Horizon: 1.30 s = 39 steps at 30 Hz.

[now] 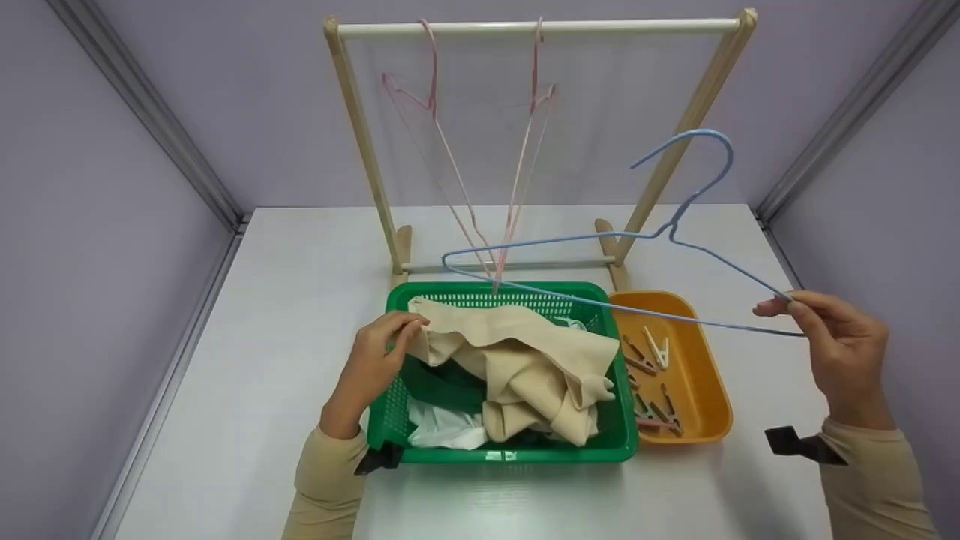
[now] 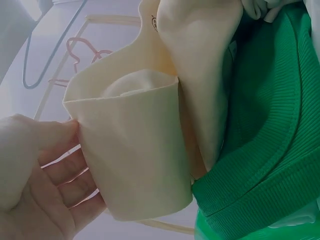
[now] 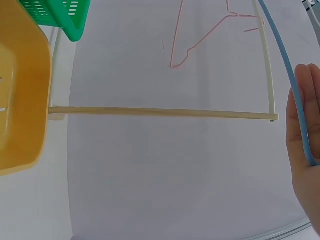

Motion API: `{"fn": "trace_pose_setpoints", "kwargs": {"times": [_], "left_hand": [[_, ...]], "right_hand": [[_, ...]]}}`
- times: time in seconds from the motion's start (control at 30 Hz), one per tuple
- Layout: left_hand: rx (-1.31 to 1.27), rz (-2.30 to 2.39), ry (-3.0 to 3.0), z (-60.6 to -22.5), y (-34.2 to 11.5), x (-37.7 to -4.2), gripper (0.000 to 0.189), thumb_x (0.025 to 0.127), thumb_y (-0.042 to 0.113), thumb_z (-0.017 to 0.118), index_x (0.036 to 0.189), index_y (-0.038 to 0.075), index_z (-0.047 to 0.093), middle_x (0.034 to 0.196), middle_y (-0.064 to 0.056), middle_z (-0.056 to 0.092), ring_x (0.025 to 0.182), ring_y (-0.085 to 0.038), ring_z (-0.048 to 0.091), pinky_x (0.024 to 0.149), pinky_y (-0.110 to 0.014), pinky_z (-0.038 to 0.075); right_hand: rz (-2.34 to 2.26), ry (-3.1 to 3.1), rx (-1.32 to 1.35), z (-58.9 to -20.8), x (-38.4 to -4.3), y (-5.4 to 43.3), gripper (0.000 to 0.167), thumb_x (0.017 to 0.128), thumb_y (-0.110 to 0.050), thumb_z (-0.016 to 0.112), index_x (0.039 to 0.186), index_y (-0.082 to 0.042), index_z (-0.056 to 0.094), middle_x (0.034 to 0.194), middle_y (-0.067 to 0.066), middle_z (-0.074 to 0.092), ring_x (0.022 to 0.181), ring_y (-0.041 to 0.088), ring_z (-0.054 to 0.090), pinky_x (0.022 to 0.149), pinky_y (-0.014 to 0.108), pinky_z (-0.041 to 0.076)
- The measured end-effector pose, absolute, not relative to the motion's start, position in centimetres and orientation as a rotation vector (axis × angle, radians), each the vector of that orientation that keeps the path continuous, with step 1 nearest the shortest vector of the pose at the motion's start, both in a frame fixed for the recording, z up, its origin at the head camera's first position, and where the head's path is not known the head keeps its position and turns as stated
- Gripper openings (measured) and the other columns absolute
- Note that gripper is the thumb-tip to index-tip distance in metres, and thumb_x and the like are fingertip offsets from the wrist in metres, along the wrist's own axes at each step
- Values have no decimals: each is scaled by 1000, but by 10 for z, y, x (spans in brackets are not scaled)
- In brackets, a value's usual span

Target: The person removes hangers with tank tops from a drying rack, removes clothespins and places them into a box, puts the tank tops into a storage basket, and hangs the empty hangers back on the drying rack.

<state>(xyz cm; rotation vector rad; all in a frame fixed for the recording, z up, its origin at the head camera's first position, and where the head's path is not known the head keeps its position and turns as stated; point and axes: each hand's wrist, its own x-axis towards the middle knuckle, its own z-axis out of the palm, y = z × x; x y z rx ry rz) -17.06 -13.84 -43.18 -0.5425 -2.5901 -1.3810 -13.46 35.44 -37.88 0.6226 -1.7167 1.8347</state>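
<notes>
In the head view my left hand [image 1: 369, 360] pinches the left end of a beige garment [image 1: 551, 330] that lies heaped over a green basket [image 1: 517, 455]. The left wrist view shows the thumb and fingers at the edge of an open, tube-like part of this garment [image 2: 132, 155], with a small dark print farther up. Off to the right, my right hand [image 1: 847, 345] holds one end of a blue hanger [image 1: 673, 223] between thumb and fingers. The hanger is raised, its hook up, and reaches left over the basket. A ribbed green garment [image 2: 265, 105] is under the beige one.
Behind the basket stands a wooden rack with a white rail [image 1: 480, 28], from which two pink hangers [image 1: 454, 161] hang. Right of the basket, a yellow-orange tray [image 1: 709, 405] holds several clothespins [image 1: 658, 349]. White cloth [image 1: 446, 431] lies inside the basket.
</notes>
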Motion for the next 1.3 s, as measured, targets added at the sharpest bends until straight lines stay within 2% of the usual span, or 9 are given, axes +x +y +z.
{"fn": "trace_pose_setpoints", "kwargs": {"times": [0.13,0.4,0.77,1.07,1.3], "left_hand": [[-572,-1384,-2580,-434,-137,-170,21,99,18,55,105,4,70,103,-7,71,96,-20,67,85,-36,56],[-579,-1381,-2646,-440,-133,-169,18,97,19,58,104,8,71,104,-4,71,97,-17,66,88,-37,56],[-612,-1376,-2636,-440,-127,-173,17,96,16,58,102,7,72,103,-6,72,100,-19,67,91,-39,55],[-621,-1354,-2637,-437,-124,-175,19,97,17,57,103,5,71,103,-8,72,102,-21,67,94,-40,54],[-626,-1360,-2641,-434,-121,-178,20,97,18,57,102,5,71,101,-8,71,97,-20,66,91,-40,55]], "right_hand": [[1814,-1675,574,-378,-135,357,18,86,27,42,96,31,56,87,13,77,82,19,75,89,24,56],[1765,-1667,502,-375,-134,363,17,88,24,43,96,32,56,88,12,76,82,17,74,90,23,56],[1629,-1705,362,-371,-132,372,17,91,17,49,96,31,56,88,7,77,81,13,74,84,19,56],[1729,-1550,359,-367,-140,372,16,89,18,51,96,30,57,86,13,76,78,18,74,83,23,58],[1531,-1719,262,-364,-150,361,19,92,11,53,98,28,59,88,1,76,81,10,73,83,17,57]]}}
